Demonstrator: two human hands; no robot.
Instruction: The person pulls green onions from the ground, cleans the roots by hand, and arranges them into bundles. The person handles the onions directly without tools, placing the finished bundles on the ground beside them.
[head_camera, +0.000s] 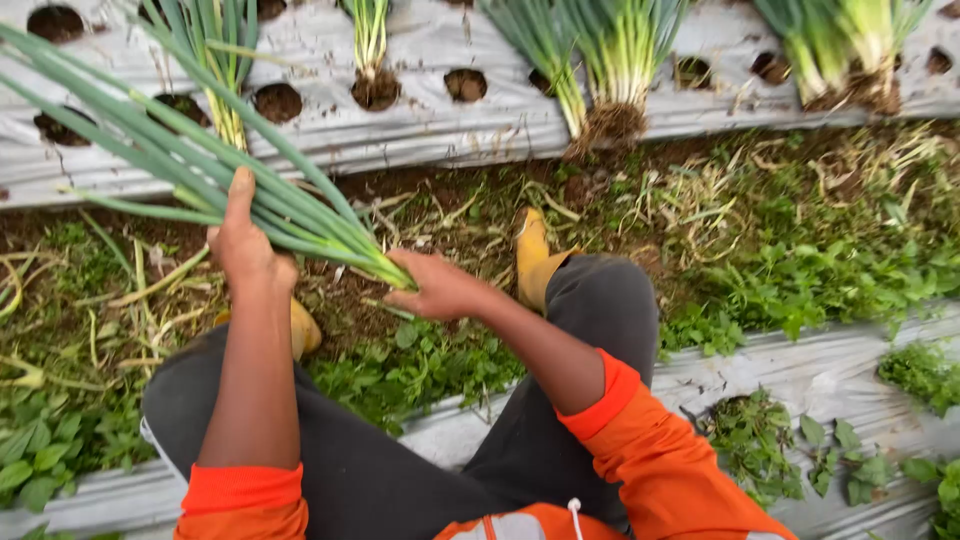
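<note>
Outdoors, in flat daylight. Along the top, a raised bed under silver plastic sheet (420, 125) punched with round planting holes (278, 102), some bare soil, some holding clumps of green onions (620, 60). Below, a dirt furrow (620, 200) strewn with dry stalks and low weeds (800, 280). Nearer, a second sheet-covered bed (800, 365), weedy.

Planting beds under silver-grey plastic mulch, with an earth furrow between them

Far bed (430, 125): sheet punched with round planting holes (278, 102), some showing bare soil, others holding rooted green-onion clumps (610, 60); furrow (480, 225): dark soil strewn with dry yellowed leaf trimmings (150, 290) and low green weeds (800, 280), two yellow boots (533, 255) standing on it; near bed (830, 365): wrinkled sheet, weeds (755, 440) growing through its openings.
</note>
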